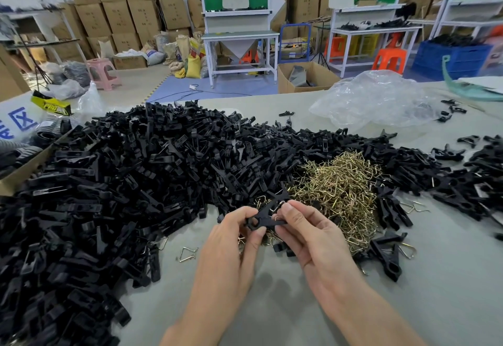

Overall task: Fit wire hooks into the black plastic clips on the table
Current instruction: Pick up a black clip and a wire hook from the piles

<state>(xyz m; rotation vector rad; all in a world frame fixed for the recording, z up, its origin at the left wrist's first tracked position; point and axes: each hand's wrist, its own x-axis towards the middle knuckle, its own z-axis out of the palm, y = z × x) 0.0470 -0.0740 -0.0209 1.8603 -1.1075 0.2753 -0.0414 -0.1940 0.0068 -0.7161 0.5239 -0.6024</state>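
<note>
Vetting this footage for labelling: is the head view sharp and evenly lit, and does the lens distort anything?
Head view: soft, even light; black clip in the fingers and wire hook pile sharp; wide-angle lens tilts the workbench frames; far right by the blue crate smeared.

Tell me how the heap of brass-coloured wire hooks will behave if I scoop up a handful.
The wire hooks lie interlocked in a tangled heap, so a handful will probably drag neighbours along rather than come away singly. They look thin, so likely light. A loose hook lies flat on the table, so rolling seems unlikely.
</note>
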